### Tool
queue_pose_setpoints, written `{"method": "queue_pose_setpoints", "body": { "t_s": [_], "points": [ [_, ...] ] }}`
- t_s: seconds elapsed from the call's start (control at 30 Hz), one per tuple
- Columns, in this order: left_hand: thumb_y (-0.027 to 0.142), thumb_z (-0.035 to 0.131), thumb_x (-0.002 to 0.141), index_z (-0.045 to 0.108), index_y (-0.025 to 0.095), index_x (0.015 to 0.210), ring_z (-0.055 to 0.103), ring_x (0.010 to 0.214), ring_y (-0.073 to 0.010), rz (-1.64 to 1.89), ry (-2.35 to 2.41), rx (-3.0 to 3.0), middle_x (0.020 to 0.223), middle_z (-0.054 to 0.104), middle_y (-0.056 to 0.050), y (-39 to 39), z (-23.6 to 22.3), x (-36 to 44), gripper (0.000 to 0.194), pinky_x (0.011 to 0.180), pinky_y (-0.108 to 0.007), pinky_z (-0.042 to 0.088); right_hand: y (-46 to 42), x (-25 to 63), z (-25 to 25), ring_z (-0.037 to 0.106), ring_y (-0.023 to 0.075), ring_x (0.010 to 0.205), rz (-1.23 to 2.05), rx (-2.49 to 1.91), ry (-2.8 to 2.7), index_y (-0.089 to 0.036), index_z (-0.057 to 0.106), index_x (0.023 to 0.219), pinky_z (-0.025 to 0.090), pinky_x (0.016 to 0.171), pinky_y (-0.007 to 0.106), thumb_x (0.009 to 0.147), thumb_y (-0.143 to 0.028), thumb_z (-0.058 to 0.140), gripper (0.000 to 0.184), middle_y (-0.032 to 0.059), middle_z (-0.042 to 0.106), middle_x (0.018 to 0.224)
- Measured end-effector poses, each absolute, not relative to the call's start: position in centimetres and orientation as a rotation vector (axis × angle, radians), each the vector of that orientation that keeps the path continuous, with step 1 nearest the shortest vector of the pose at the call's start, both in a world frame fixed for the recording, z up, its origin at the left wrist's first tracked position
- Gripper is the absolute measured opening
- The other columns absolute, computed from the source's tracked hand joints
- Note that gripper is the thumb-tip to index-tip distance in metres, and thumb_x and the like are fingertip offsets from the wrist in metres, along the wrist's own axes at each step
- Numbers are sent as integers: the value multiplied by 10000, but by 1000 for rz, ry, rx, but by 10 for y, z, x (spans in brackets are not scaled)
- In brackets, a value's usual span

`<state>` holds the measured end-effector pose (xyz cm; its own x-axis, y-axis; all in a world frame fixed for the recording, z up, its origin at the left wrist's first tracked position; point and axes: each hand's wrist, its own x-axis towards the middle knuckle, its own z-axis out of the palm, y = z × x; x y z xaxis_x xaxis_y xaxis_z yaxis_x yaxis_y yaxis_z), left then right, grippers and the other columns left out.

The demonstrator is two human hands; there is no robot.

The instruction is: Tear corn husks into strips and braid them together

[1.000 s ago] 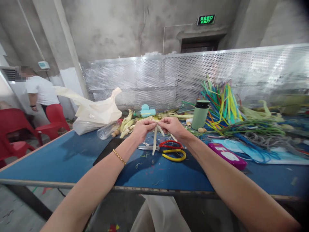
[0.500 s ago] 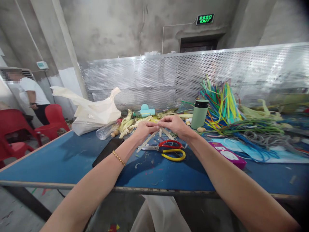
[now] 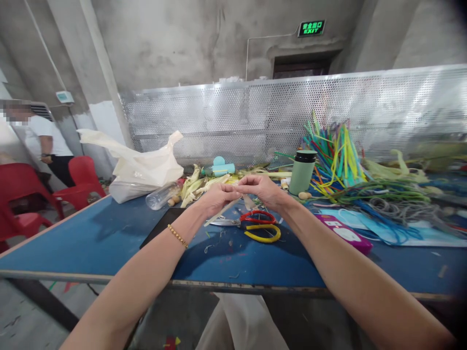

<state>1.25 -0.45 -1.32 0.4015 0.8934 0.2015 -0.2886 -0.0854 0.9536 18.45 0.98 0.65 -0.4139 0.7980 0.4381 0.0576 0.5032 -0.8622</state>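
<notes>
My left hand (image 3: 215, 198) and my right hand (image 3: 260, 189) are held together above the blue table (image 3: 91, 243), both pinching thin pale husk strips (image 3: 223, 212). One strip slants down to the left from my left fingers; a shorter one hangs under my right fingers. Directly below the hands lie scissors (image 3: 251, 224) with red and yellow handles. A black phone (image 3: 160, 228) lies flat beside my left wrist.
Corn husks (image 3: 195, 187), a clear bottle (image 3: 162, 196) and a cream plastic bag (image 3: 140, 167) sit at the back left. A green flask (image 3: 302, 172), coloured strips (image 3: 333, 155), cords and a magenta case (image 3: 343, 235) fill the right. A person stands by red chairs (image 3: 22, 194) at far left.
The strip hung straight down from my hands a second ago; it has swung to slant down-left. My hands stayed close together. The person at far left moved further left.
</notes>
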Motion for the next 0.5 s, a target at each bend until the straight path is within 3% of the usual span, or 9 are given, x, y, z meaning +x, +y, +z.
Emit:
{"method": "queue_pose_setpoints", "body": {
  "t_s": [0.17, 0.3, 0.5],
  "points": [
    [70, 770, 601, 701, 63, 731, 544, 566, -94, 1030, 623, 1222, 611, 622, -40, -6, -9, 12, 147, 613, -267, 423, 10, 181, 6, 550, 112, 642, 1015, -746, -1776, -165, 675, 721, 425, 636, 261, 636, -349, 781, 228, 1, 642, 700],
    [143, 783, 638, 696, 67, 714, 485, 543, -67, 1004, 579, 1254, 597, 596, -27, -6, -7, 11, 139, 559, -239, 359, 8, 182, 8, 560, 116, 636, 1026, -763, -1773, -165, 669, 708, 436, 641, 259, 622, -339, 783, 225, 3, 649, 682],
    [174, 806, 613, 678, 87, 627, 446, 531, -62, 1110, 549, 1282, 571, 572, -17, 0, -10, 12, 156, 543, -239, 321, 9, 186, 11, 559, 128, 639, 975, -796, -1803, -151, 685, 777, 432, 629, 271, 762, -484, 650, 335, 42, 657, 714]
  ]
}}
